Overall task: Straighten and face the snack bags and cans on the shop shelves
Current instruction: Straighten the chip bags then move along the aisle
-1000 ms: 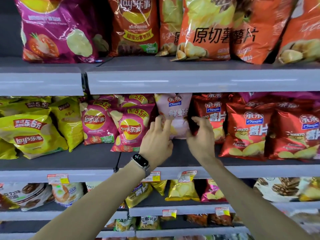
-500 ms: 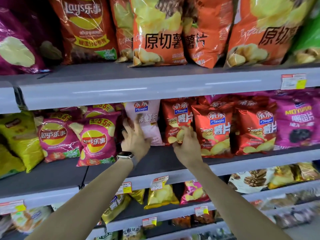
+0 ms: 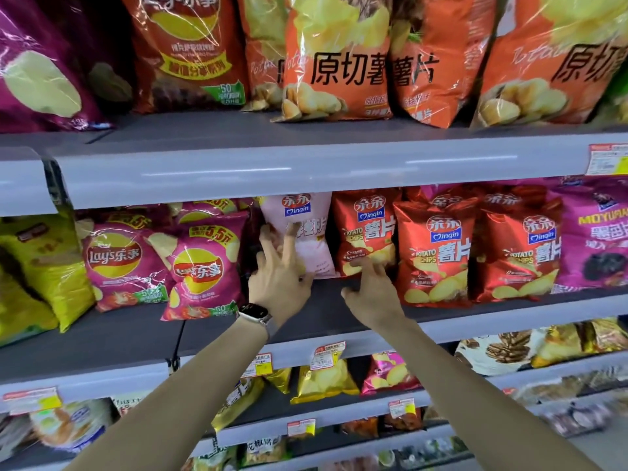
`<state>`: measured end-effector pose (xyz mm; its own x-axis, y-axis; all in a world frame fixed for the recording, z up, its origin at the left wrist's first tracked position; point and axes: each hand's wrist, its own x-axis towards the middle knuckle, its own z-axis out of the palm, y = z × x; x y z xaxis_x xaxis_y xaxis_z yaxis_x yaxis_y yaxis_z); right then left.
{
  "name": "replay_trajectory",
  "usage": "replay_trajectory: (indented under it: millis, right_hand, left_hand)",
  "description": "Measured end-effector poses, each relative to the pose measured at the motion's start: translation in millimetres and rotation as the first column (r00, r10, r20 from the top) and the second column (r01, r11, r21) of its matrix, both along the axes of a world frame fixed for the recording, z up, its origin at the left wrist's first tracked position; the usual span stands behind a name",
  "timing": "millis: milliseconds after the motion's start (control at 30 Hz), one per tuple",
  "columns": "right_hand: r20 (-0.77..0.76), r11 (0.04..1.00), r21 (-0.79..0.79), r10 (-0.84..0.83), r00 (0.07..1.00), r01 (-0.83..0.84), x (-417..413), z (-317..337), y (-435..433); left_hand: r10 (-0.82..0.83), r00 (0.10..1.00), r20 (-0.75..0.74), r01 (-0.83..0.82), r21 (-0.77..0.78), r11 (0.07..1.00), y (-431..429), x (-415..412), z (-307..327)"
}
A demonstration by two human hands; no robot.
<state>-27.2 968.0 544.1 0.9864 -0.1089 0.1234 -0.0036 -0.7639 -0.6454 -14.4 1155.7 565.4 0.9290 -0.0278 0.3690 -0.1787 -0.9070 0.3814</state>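
A pale pink Qinqin bag (image 3: 306,229) stands upright at the back of the middle shelf (image 3: 323,311). My left hand (image 3: 280,270), with a watch on its wrist, lies against the bag's lower left with fingers spread and straight. To its right stands a red Qinqin potato chips bag (image 3: 365,229). My right hand (image 3: 372,287) touches that bag's bottom edge with its fingertips, fingers loosely bent. Neither hand visibly grips a bag.
More red Qinqin bags (image 3: 436,253) and a purple bag (image 3: 598,239) fill the shelf to the right; pink Lay's bags (image 3: 204,266) and yellow bags (image 3: 44,266) stand to the left. Large orange chip bags (image 3: 339,59) line the shelf above. Lower shelves hold small snack bags (image 3: 323,379).
My hands have let go of the pink bag's sides. The left now rests open on it; the right has shifted to the red bag. The view moved right and closer.
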Motion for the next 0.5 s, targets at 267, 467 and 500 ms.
replay_trajectory:
  millis: [267,467,500]
  right_hand:
    - [-0.059,0.993,-0.114,0.020,0.998,-0.027,-11.6,8.5,6.2]
    - [0.036,0.992,-0.122,-0.040,0.999,0.044,-44.9,30.9,7.4]
    - [0.047,0.990,-0.125,-0.059,0.997,0.065,-53.7,33.9,4.8]
  left_hand:
    - [-0.080,0.996,-0.030,0.080,0.018,0.997,10.7,-26.7,14.9]
    - [-0.208,0.955,-0.210,0.213,0.003,0.977,11.5,-42.1,22.1]
    - [-0.237,0.943,-0.232,0.239,-0.018,0.971,8.2,-45.2,23.5]
